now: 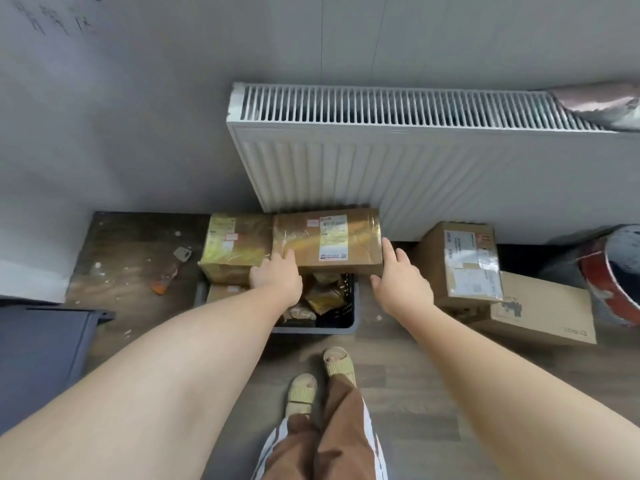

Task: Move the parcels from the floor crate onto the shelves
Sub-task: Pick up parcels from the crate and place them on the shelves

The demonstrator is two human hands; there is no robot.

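Fingers of left hand (275, 276) and right hand (399, 277) press straight against glossy-taped rectangular cardboard parcel (329, 242).

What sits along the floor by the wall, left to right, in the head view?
Blue bin → orange tool → yellow parcel → brown parcel → labelled box → flat carton → red bucket.

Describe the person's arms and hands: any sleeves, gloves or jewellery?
No gloves on the left hand or the right hand, and no rings, watch or wristbands are visible. Both arms are uncovered up to the frame edge, with no sleeves in view.
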